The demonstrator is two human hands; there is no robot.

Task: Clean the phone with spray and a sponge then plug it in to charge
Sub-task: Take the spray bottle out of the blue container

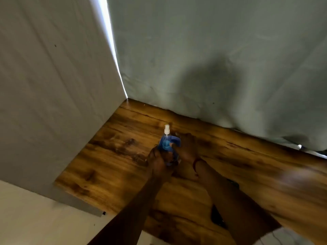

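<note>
A small clear spray bottle [166, 138] with blue liquid and a white nozzle stands upright on the wooden table [109, 156]. My left hand [159, 160] is wrapped around its lower part. Just to the right, my right hand [188, 147] closes on a blue sponge [176, 140] that touches the bottle's side. A dark flat object, probably the phone [216, 217], lies on the table near the front edge, partly hidden between my forearms. The picture is blurred, so finger positions are unclear.
A grey wall panel [53, 85] borders the table on the left. A pale cloth backdrop [212, 59] hangs along the far edge. The table's front edge runs across the lower part of the view, with light floor [35, 218] beyond its left corner.
</note>
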